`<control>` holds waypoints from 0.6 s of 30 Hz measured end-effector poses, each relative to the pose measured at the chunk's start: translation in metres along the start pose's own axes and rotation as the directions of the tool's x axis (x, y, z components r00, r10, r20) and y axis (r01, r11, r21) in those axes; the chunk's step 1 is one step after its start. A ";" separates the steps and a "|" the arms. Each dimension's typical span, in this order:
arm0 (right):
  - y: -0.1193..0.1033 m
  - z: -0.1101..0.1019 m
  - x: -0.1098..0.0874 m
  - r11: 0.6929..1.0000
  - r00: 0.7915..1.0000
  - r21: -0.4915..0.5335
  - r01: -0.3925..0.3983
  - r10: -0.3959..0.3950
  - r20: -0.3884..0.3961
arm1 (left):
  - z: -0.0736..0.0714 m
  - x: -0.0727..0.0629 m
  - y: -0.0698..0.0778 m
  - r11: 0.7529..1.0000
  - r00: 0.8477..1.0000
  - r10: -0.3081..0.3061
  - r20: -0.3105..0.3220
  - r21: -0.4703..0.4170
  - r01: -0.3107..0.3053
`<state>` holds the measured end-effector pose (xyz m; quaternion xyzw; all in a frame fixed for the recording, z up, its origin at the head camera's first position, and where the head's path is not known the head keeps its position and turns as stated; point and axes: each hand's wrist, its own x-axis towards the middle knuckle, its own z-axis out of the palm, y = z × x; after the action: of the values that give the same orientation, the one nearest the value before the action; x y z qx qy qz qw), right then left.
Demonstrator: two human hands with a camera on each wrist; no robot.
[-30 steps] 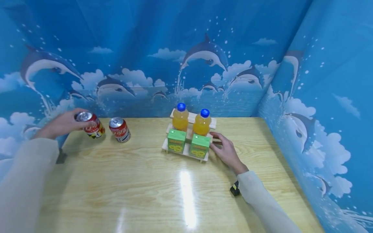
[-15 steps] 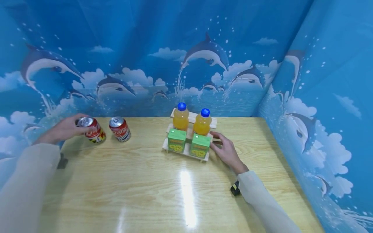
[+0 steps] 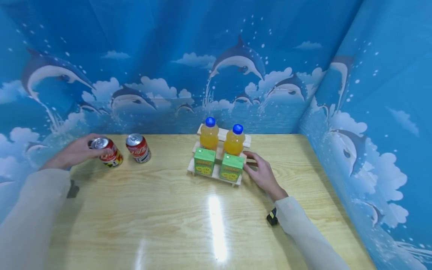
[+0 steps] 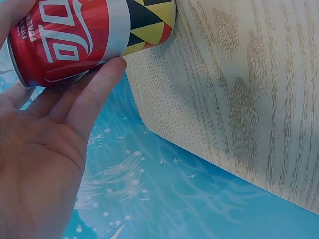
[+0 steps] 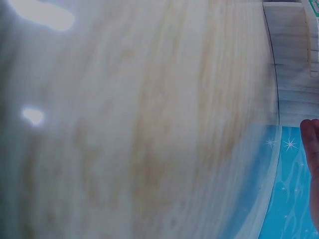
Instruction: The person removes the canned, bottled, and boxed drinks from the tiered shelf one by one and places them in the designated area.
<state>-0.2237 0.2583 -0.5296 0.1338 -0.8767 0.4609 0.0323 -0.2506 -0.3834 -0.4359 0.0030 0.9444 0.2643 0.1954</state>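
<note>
My left hand (image 3: 75, 152) grips a red cola can (image 3: 112, 154) at the back left of the table. The can leans a little, its base close over the wood; in the left wrist view the fingers (image 4: 97, 89) lie along its side. Just right of it stands a second cola can (image 3: 138, 150). At the right end of a small tiered wooden rack (image 3: 218, 173), my right hand (image 3: 264, 176) holds the rack's side between thumb and fingers. Two orange juice bottles (image 3: 209, 138) with blue caps stand on it, behind two green juice boxes (image 3: 204, 163).
The wood-grain table (image 3: 162, 210) runs back to a blue dolphin-print curtain (image 3: 162, 67), which also closes off the right side. A bright light reflection (image 3: 217, 228) lies on the front middle of the tabletop.
My left hand has lowered slightly with the cola can, which now sits a little nearer the front. The right hand, rack and drinks on it have stayed put.
</note>
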 end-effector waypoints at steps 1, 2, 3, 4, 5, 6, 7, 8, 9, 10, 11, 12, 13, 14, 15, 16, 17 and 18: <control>0.000 0.000 0.000 1.000 1.000 0.002 0.000 0.000 0.000 | 0.000 0.000 0.000 1.000 1.000 0.002 0.002 -0.005 -0.002; 0.000 0.000 0.000 1.000 1.000 0.004 -0.001 0.001 0.001 | 0.001 0.000 0.000 1.000 1.000 0.005 0.004 -0.009 -0.005; 0.000 -0.001 0.000 1.000 1.000 0.005 -0.001 0.001 0.001 | 0.001 0.000 0.001 1.000 1.000 0.011 0.007 -0.015 -0.011; 0.000 -0.001 0.000 1.000 1.000 0.003 0.000 0.000 0.002 | 0.001 0.000 0.001 1.000 1.000 0.013 0.008 -0.020 -0.013; -0.001 -0.001 0.000 1.000 1.000 0.003 0.000 0.000 0.002 | 0.001 0.000 0.001 1.000 1.000 0.016 0.012 -0.021 -0.016; -0.001 -0.001 0.000 1.000 1.000 -0.001 -0.001 0.001 0.002 | 0.001 0.000 0.002 1.000 1.000 0.015 0.016 -0.024 -0.015; -0.002 -0.001 0.000 1.000 1.000 -0.003 -0.002 0.002 0.002 | 0.001 0.000 0.002 1.000 1.000 0.016 0.021 -0.027 -0.015; -0.002 -0.001 0.000 1.000 1.000 -0.005 -0.003 0.003 0.002 | 0.001 0.000 0.002 0.999 1.000 0.014 0.023 -0.031 -0.013; -0.002 -0.001 0.000 1.000 1.000 -0.007 -0.004 0.004 0.002 | 0.001 -0.001 0.003 0.999 1.000 0.010 0.026 -0.036 -0.009; -0.002 -0.001 0.000 1.000 1.000 -0.010 -0.005 0.005 0.003 | 0.001 -0.001 0.003 0.999 1.000 0.006 0.028 -0.038 -0.005; -0.002 -0.001 0.000 1.000 1.000 -0.010 -0.007 0.007 0.004 | 0.001 -0.001 0.003 0.999 1.000 0.002 0.031 -0.041 -0.001; -0.002 -0.001 0.000 1.000 1.000 -0.011 -0.007 0.007 0.005 | 0.001 -0.001 0.002 0.999 0.999 0.004 0.032 -0.049 -0.003; -0.002 -0.001 0.000 1.000 1.000 -0.011 -0.007 0.007 0.006 | 0.002 -0.001 0.002 0.999 0.999 0.004 0.033 -0.050 -0.002; -0.002 0.000 0.000 1.000 1.000 -0.010 -0.007 0.007 0.006 | 0.002 -0.001 0.002 0.999 0.999 0.006 0.032 -0.048 -0.004; -0.002 0.000 0.000 1.000 1.000 -0.010 -0.008 0.008 0.006 | 0.002 -0.002 0.001 0.999 0.999 0.006 0.034 -0.044 -0.005; -0.002 0.000 0.000 1.000 1.000 -0.010 -0.009 0.009 0.006 | 0.002 -0.002 0.001 0.999 0.999 0.006 0.034 -0.042 -0.005; -0.003 0.000 0.000 1.000 1.000 -0.010 -0.008 0.008 0.004 | 0.002 -0.002 0.001 0.999 0.999 0.008 0.035 -0.044 -0.007; -0.003 0.000 0.000 1.000 1.000 -0.009 -0.008 0.008 0.003 | 0.002 -0.003 0.001 0.999 0.999 0.014 0.032 -0.048 -0.013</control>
<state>-0.2225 0.2571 -0.5275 0.1308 -0.8794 0.4567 0.0297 -0.2472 -0.3815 -0.4358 0.0090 0.9345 0.2880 0.2089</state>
